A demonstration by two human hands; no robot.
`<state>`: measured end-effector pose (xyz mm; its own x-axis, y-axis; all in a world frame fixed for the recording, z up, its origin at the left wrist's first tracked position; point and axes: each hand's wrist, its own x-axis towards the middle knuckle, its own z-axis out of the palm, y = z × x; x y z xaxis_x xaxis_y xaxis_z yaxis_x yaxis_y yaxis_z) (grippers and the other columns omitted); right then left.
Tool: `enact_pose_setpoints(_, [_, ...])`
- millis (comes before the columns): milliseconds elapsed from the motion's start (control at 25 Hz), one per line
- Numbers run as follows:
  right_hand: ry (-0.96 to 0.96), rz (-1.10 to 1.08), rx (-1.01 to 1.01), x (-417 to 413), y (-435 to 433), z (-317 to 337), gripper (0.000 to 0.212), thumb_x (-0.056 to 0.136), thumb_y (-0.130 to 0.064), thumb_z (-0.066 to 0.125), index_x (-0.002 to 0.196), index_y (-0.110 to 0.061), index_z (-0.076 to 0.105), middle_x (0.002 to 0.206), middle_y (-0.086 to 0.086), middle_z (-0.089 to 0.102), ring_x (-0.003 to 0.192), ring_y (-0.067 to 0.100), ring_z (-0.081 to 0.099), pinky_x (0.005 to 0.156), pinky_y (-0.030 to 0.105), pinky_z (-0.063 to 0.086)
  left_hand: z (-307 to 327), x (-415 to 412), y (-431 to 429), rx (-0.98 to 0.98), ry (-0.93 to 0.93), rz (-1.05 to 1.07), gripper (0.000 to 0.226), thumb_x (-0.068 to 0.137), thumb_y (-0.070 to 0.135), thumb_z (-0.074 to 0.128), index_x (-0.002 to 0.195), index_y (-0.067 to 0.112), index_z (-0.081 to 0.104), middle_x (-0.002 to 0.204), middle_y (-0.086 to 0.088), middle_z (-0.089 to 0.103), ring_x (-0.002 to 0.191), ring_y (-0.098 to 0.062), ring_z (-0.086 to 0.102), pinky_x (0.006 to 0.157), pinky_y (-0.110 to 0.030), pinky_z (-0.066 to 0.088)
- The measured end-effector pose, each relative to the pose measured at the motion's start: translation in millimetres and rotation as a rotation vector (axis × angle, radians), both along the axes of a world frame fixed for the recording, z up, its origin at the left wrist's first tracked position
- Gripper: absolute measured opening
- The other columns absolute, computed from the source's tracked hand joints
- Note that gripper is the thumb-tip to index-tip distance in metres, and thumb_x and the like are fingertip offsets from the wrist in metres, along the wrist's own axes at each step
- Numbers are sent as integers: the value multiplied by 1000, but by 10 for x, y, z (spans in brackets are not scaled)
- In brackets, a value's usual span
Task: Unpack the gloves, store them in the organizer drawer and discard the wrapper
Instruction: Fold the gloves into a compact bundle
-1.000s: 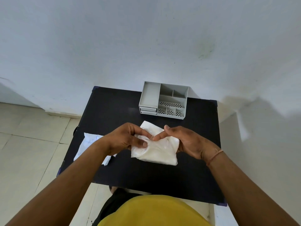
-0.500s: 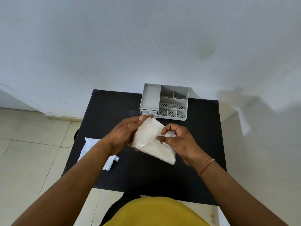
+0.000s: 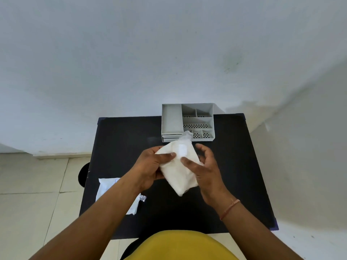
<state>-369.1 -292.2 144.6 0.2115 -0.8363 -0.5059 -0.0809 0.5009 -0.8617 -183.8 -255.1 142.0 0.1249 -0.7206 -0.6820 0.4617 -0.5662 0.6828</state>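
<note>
A white glove packet in a clear wrapper (image 3: pixel 178 171) is held above the black table (image 3: pixel 120 147), tilted with its crinkled top end pointing toward the grey organizer (image 3: pixel 172 121). My left hand (image 3: pixel 150 166) grips the packet's left side, thumb across its front. On the packet's right side my right hand (image 3: pixel 204 166) rests its thumb on the front while its other fingers are spread apart behind. The organizer stands at the table's far edge, with open compartments on top and shut drawers at its lower left front.
A second white packet (image 3: pixel 105 192) lies at the table's left edge, partly under my left forearm. A white wall rises right behind the table. Tiled floor shows on the left, and a dark round object (image 3: pixel 82 175) sits by the table's left side.
The packet was lifted off the table and turned upright, its top end now toward the organizer. My right hand's fingers have loosened and spread apart.
</note>
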Motion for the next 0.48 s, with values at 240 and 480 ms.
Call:
enact_pose_setpoints(240, [-387,-84,629,-52,-313,-52,82,94,-77,47,141,-12,66,143,21,67,131,42,63,116,63,41,77,326,-69,-87,-41,-235,38,85,11,86,122,14,78,110,-9,83,94,-26,81,69,-38,65])
enact_pose_setpoints(480, [-465,117,530,222,-145,79,60,105,-54,50,134,-6,72,140,24,66,134,37,61,121,52,41,-14,451,-184,-71,-162,-378,43,79,13,93,120,15,78,116,-14,83,109,-37,79,87,-53,66])
